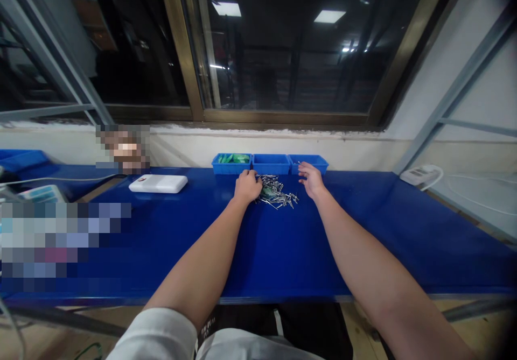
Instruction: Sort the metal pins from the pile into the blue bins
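Note:
A loose pile of silver blind rivets (pixel 278 192) lies on the blue tabletop, with something greenish among them. My left hand (pixel 247 186) rests against the pile's left side, its fingers curled down; whatever they grip is hidden. At the front edge of the right blue bin (pixel 319 164), my right hand (pixel 312 180) is raised with bent fingers apart. A tiny silver thing shows by its fingertips, too small to tell whether it is held or lies in the bin. The middle blue bin (pixel 270 163) and the left blue bin (pixel 220 170) stand alongside; green packets (pixel 233 158) fill the left one.
A white flat device (pixel 158 183) lies left of my arms. Beyond it, a blurred-out person (pixel 125 150) and a blurred patch (pixel 52 239) take up the left side. A white power strip (pixel 420 174) with a cable sits at the right. The window (pixel 307 53) rises behind the table.

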`<state>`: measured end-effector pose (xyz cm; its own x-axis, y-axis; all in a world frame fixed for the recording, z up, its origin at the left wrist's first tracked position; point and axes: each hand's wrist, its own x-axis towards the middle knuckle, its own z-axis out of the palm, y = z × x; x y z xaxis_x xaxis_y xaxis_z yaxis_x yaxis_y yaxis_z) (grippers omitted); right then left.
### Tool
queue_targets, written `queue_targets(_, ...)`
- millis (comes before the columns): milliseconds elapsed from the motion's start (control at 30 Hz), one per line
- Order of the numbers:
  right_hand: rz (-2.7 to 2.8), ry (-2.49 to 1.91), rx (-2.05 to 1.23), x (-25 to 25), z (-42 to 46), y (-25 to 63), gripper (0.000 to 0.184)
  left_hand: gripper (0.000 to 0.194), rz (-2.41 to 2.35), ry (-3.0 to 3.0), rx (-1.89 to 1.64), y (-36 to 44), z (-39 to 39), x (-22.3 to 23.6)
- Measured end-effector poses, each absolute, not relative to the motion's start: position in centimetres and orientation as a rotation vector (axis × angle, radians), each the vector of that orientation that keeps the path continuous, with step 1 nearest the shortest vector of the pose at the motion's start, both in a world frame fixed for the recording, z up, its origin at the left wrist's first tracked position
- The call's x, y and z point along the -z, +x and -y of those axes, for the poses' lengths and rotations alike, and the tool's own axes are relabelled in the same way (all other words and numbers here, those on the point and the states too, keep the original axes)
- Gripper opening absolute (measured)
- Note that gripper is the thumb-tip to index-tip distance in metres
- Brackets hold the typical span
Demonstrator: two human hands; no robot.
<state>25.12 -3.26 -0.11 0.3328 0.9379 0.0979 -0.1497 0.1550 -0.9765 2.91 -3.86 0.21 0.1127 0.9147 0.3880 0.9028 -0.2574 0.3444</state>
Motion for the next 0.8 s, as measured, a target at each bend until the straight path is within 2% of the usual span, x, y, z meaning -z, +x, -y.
queue_targets(167,0.918,-1.152,-0.989,-0.3,3.3,25.5,0.047,0.033,-1.904,2.321,-0.826,2.9,3.8,-0.2)
queue_targets(433,0.836,-1.016,-1.061,-0.3,3.4,26.5,0.055,0.032,-1.89,2.318,-0.857,2.9,3.7,-0.1)
queue_targets(533,0.711,-1.013,-1.076,-0.4,3.4,26.5,0.045,0.031,-1.878,2.323,-0.906,2.9,3.7,-0.2)
queue_targets(667,0.612,-1.103,-0.94,-0.2,3.2,26.0,0.019,0.028,-1.823,2.355,-1.025,2.8,3.8,-0.4)
queue_targets(800,0.802,-1.034,-0.935,-0.2,3.5,24.6,0.021,0.027,-1.632,2.494,-1.157,3.5,4.5,-0.9)
